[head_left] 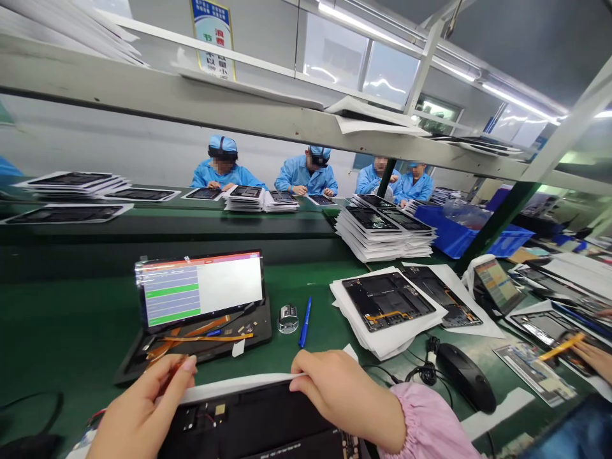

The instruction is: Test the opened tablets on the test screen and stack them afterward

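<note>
My left hand (141, 408) and my right hand (342, 389) each grip the far edge of a black tablet back panel (253, 424) that lies on a white sheet (239, 384) at the near table edge. Fingers of both hands curl over that edge. Just beyond stands a lit tablet screen (203, 287), propped on an opened tablet chassis (191, 344) with orange ribbon cables. A pink sleeve (430, 427) covers my right wrist.
A blue pen (305, 322) and a small tape roll (287, 317) lie on the green mat. Stacks of tablet panels (382, 233) on white sheets, a black mouse (466, 376), blue bins (454, 233). Several people in blue coats work opposite. Another person's hand (595, 357) at right.
</note>
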`<state>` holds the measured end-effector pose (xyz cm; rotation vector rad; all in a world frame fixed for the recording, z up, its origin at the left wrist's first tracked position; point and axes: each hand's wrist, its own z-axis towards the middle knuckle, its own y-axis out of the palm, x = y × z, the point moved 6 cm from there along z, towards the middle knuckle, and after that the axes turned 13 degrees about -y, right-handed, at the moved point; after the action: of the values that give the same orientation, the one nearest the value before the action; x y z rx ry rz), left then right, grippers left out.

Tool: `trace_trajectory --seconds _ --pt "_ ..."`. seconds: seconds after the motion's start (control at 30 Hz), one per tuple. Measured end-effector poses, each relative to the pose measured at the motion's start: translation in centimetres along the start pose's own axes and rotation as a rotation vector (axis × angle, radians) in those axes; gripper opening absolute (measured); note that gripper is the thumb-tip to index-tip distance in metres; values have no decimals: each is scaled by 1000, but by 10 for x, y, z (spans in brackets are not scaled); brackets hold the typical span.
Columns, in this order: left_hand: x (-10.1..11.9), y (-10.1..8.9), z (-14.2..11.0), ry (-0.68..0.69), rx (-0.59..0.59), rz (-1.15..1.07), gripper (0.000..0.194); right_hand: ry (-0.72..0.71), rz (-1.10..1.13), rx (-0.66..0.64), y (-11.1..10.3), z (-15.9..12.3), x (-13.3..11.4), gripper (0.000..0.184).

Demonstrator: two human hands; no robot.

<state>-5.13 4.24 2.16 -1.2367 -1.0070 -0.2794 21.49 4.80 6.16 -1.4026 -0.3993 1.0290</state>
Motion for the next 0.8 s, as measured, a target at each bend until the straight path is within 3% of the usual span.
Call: trace_trajectory --seconds 0.1,0.23,0.57,0.8 --pt "5 7 -3 20 -94 73 45 5 -19 3 1 1 1 12" --pt "-1 12 -2 58 -135 149 44 6 -27 12 0 2 1 11" --pt "7 16 -7 223 -167 187 38 3 -37 3 4 2 2 13" --pt "8 16 -7 253 -190 181 36 2 -21 14 4 4 3 12"
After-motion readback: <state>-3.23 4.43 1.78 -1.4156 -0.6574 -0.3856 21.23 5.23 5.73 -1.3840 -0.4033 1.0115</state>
